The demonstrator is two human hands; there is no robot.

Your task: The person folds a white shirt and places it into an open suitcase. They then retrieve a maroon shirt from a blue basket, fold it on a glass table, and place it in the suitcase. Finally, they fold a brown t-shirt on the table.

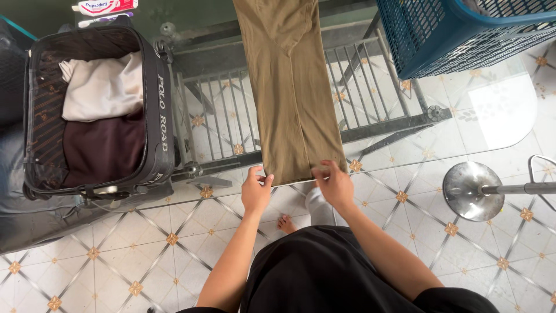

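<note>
A pair of tan trousers lies folded lengthwise on a glass table, legs pointing toward me. My left hand pinches the near left corner of the hems at the table's edge. My right hand grips the near right corner of the same hems. Both arms reach out from above my black garment.
An open dark suitcase with a white and a maroon garment inside sits at the left. A blue plastic laundry basket stands on the table's far right. A metal rack shows under the glass. A round chrome base rests on the tiled floor at right.
</note>
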